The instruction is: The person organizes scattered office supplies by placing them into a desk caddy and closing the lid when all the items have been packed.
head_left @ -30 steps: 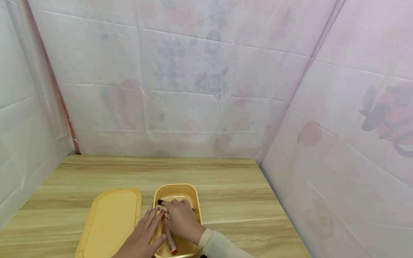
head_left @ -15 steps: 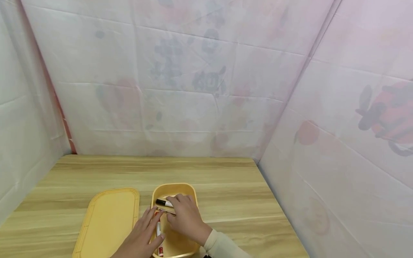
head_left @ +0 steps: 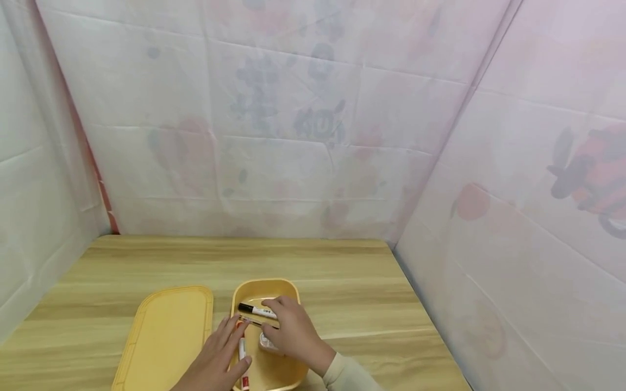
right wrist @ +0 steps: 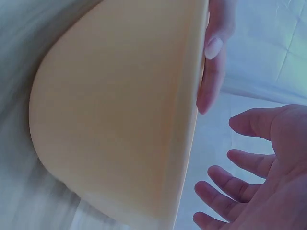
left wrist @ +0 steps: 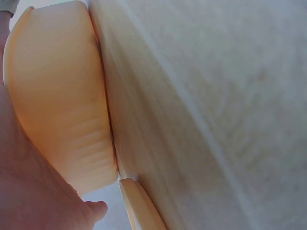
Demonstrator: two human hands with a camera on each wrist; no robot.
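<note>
A yellow box stands on the wooden table. My left hand lies over its left rim, fingers extended inward over a red-and-white marker. In the left wrist view, that hand is beside the box's outer wall. My right hand is above the box; the right wrist view shows its fingers spread and holding nothing. Near its fingertips lie a black-capped white marker and a thin pen. A small whitish item with print on it is partly hidden below this hand.
A flat yellow lid lies on the table left of the box. Printed white sheets wall off the back and both sides of the table.
My right hand has drawn back to the right, uncovering the black-capped marker, thin pen and whitish item. The red-and-white marker has shifted to the box's left side. My left hand stays nearly still.
</note>
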